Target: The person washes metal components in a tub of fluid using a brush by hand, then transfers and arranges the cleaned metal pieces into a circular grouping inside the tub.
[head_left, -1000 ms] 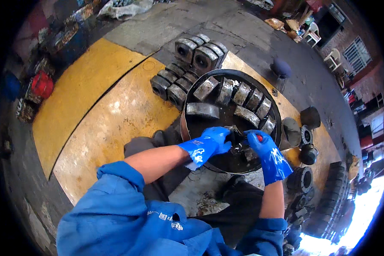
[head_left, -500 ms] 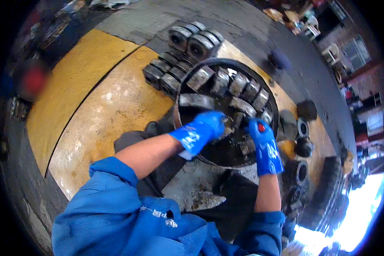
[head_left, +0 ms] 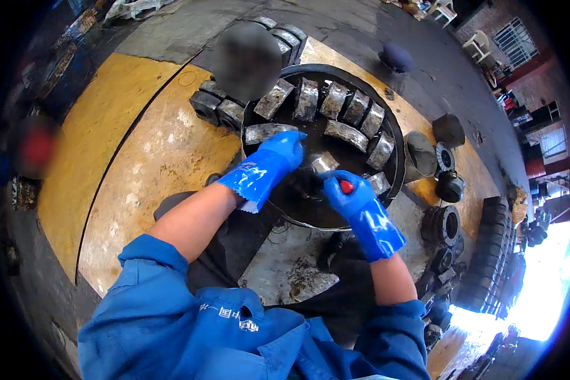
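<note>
My left hand [head_left: 284,151], in a blue rubber glove, is closed above the left side of a large round metal tub [head_left: 401,171]; what it grips is hidden behind the glove. In my right hand [head_left: 351,193], gloved alike, is a tool with a red-ended handle [head_left: 346,187]; its working end cannot be made out. A dark, blurred part [head_left: 303,183] shows between both hands. Thick curved metal blocks stand along the tub's far inside wall, among them a worn block [head_left: 307,99]. Another curved block [head_left: 346,135] lies nearer the middle, and a pale one [head_left: 269,132] sits beside my left hand.
Stacked dark metal blocks [head_left: 206,106] stand left of the tub on yellowish boards [head_left: 152,152]. To the right are a bucket [head_left: 420,157], a dark pot [head_left: 448,130], ring-shaped parts [head_left: 449,226] and a long row of dark parts [head_left: 487,259]. White chairs [head_left: 478,45] stand far off.
My left hand has moved left and up, away from the tub's middle. My right hand, with the red-ended tool, has shifted left toward the middle. The whole view has shifted slightly.
</note>
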`<state>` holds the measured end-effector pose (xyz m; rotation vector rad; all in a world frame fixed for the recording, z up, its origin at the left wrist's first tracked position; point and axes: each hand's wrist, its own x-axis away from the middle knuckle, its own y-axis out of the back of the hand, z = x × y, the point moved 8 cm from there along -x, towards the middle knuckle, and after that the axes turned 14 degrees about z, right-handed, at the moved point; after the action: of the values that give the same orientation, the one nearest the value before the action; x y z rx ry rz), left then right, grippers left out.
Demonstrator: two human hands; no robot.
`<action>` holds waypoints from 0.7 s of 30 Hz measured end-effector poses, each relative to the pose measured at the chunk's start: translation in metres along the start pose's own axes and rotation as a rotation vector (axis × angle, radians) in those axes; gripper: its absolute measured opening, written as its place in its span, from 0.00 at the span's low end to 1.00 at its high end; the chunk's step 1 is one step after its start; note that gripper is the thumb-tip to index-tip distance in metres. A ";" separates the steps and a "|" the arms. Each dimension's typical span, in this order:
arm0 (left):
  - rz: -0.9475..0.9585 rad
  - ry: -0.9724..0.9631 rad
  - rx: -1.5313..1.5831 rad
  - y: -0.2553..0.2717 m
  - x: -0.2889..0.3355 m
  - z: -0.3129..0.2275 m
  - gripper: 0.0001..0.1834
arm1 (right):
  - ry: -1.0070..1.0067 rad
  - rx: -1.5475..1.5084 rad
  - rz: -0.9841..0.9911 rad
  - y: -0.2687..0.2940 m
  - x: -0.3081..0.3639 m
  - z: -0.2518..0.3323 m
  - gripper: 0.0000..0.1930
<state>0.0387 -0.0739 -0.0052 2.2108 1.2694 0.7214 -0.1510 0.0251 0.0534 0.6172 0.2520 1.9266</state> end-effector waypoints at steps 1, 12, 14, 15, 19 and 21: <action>0.022 0.021 0.028 -0.001 0.000 0.002 0.25 | -0.020 -0.064 0.010 0.005 0.000 -0.007 0.15; 0.143 0.046 -0.261 -0.062 0.015 -0.024 0.53 | -0.196 -0.118 -0.248 0.116 -0.031 -0.102 0.19; 0.091 0.038 -0.312 -0.076 0.016 -0.009 0.57 | -0.208 -0.005 -0.201 0.107 -0.044 -0.106 0.21; 0.098 0.038 -0.336 -0.082 0.014 -0.013 0.57 | -0.218 0.009 -0.177 0.104 -0.050 -0.123 0.22; 0.135 0.073 -0.384 -0.092 0.011 -0.015 0.58 | -0.166 0.143 -0.089 0.083 -0.065 -0.119 0.22; 0.154 0.074 -0.404 -0.093 0.010 -0.015 0.58 | -0.137 0.079 -0.028 0.068 -0.073 -0.114 0.21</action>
<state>-0.0249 -0.0214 -0.0514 1.9746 0.8958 1.0275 -0.2411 -0.0583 -0.0350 0.7907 0.2488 1.8456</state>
